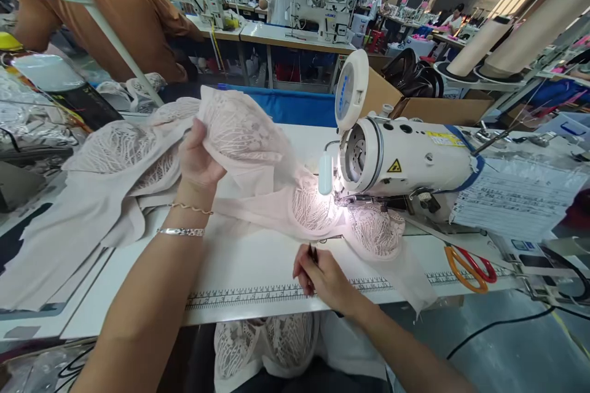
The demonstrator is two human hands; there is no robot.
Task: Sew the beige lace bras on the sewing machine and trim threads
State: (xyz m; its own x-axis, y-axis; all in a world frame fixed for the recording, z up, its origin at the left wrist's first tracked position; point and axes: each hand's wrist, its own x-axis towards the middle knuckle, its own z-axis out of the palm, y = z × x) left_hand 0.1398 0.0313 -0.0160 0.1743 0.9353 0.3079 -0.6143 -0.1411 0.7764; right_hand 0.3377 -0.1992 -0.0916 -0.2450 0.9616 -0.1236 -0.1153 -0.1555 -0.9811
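Note:
My left hand [199,156] is raised at the left centre, its fingers closed on the edge of a pale lace bra [244,129]. Another lace bra [316,206] lies under the lit needle area of a white sewing machine [405,156], one cup on each side of the needle. Below it, near the table's front edge, my right hand [322,273] is closed round a small dark tool [313,253], whose tip points up. The right hand is just in front of the bra's lower edge.
More lace bras [110,159] are piled at the left. Orange-handled scissors [465,269] and red-handled ones [483,267] lie at the right. A ruler strip [249,296] runs along the white table [239,264]. Bras [267,347] rest on my lap. A person [110,24] bends at upper left.

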